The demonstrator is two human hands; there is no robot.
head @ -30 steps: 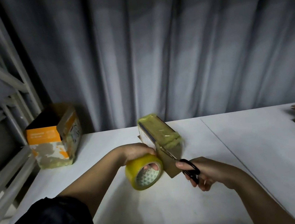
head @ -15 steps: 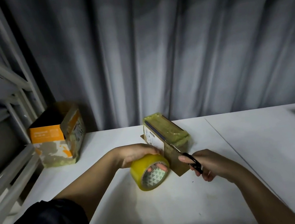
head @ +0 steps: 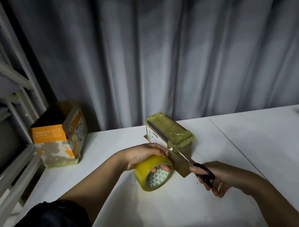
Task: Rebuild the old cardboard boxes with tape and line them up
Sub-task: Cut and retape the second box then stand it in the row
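Left hand [head: 143, 155] grips tape roll [head: 154, 172], fingers hooked through its core, centre frame on the table [head: 178, 215]. Right hand [head: 219, 179] holds scissors [head: 201, 171], fingers closed in the loops; blades reach the tape strand beside small cardboard box [head: 169, 135], apparently mid-cut. Keep strand taut, snip close to box, then press end flat.

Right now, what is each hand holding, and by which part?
The left hand grips the yellow tape roll, fingers through its core. The right hand holds the scissors by their black handle loops.
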